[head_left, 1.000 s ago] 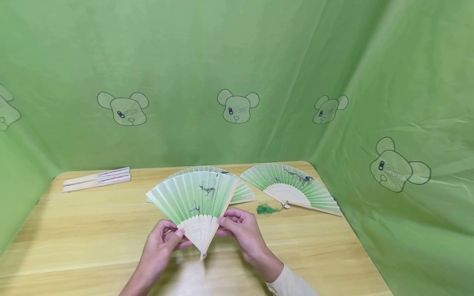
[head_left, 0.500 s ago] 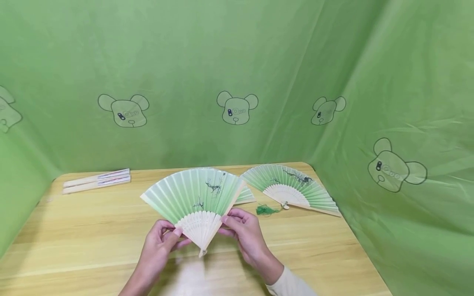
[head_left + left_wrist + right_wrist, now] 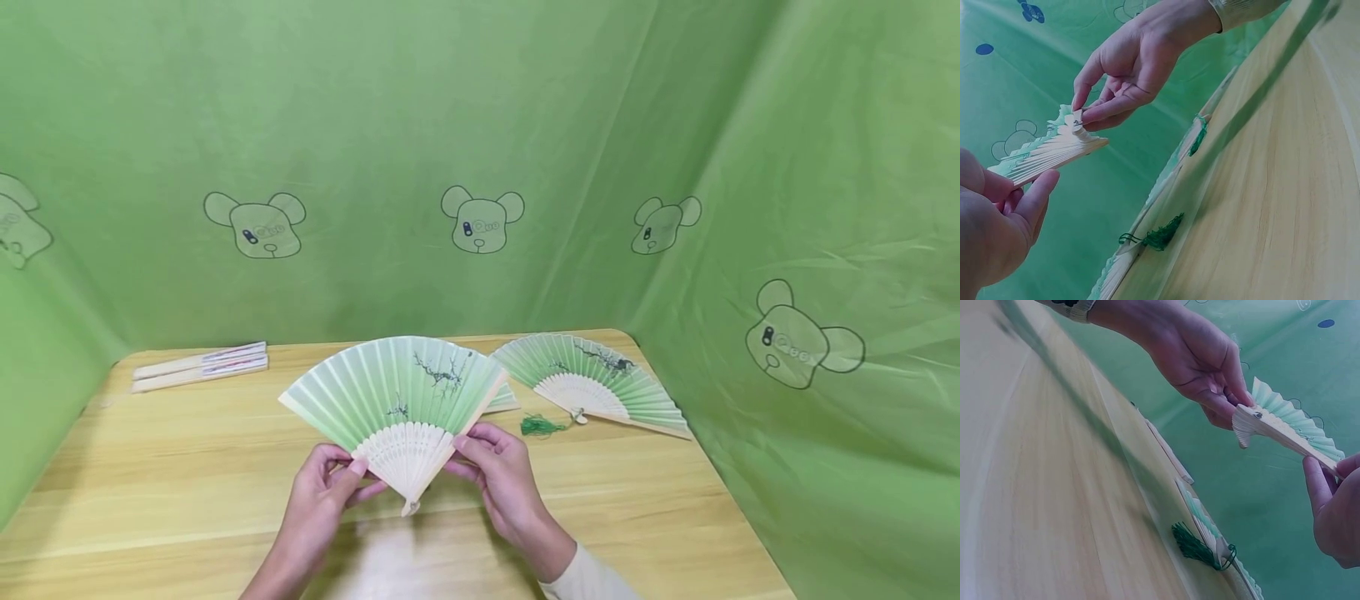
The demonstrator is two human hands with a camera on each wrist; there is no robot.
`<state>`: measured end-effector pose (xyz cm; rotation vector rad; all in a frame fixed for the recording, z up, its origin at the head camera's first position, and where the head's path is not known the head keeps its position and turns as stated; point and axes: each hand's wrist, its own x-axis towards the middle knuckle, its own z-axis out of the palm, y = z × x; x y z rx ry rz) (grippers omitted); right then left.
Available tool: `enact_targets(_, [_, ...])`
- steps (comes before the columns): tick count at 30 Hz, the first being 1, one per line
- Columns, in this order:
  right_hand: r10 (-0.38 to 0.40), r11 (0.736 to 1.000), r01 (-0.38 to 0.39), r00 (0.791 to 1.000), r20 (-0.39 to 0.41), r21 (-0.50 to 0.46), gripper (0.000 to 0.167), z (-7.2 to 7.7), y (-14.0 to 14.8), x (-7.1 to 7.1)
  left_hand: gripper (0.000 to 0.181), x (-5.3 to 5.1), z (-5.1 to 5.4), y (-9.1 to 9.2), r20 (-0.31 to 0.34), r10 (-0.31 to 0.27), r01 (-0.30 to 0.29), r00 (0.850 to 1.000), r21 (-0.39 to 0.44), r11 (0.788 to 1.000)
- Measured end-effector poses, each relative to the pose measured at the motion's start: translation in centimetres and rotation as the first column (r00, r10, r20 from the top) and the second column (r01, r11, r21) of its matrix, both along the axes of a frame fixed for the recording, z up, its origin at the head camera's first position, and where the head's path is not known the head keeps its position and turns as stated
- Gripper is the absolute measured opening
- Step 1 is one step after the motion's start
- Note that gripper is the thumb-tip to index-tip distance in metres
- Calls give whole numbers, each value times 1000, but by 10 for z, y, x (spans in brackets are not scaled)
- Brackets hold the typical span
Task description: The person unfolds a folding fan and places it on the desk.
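Between both hands a green-and-white folding fan (image 3: pixel 408 392) is held up above the table, partly spread, its ribs meeting at the bottom. My left hand (image 3: pixel 318 492) pinches the left edge of the ribs between thumb and fingers. The right edge is pinched the same way by my right hand (image 3: pixel 504 479). Dark branch prints show on the pleated cloth. Behind it lies another green fan (image 3: pixel 504 398), mostly hidden. Farther right a spread green fan (image 3: pixel 600 375) rests on the table, with a green tassel (image 3: pixel 542 425) beside its pivot. Both wrist views show the held fan (image 3: pixel 1054 150) edge-on.
Two folded fans (image 3: pixel 201 367) with pale sticks lie side by side at the table's back left. The wooden table (image 3: pixel 150 500) is bounded by green cloth walls (image 3: pixel 375 108) with bear-head prints at the back and sides.
The held fan has spread wider, its left edge moving left and its right edge moving right. Both hands keep their pinch, and more of the fan behind is covered.
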<state>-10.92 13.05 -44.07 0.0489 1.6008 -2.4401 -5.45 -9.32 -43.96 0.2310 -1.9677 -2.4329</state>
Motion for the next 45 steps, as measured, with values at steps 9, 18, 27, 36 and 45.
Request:
enact_targets(9, [-30, 999, 30, 999, 20, -41, 14, -2, 1, 3, 20, 1, 2, 2, 17, 12, -12, 1000, 5, 1000])
enact_targets(18, [-41, 997, 42, 999, 27, -59, 25, -3, 2, 5, 22, 3, 0, 2, 6, 22, -22, 1000, 15, 1000])
enact_targets(27, [-35, 997, 36, 999, 11, -71, 35, -2, 3, 4, 18, 1, 2, 2, -4, 38, -38, 999, 27, 999])
enact_targets(36, [-60, 995, 62, 998, 29, -76, 33, -3, 2, 4, 19, 1, 1, 2, 9, 64, -64, 998, 49, 997])
enact_targets(45, [-76, 994, 79, 997, 30, -79, 23, -4, 3, 4, 21, 0, 2, 2, -4, 95, -94, 995, 83, 992])
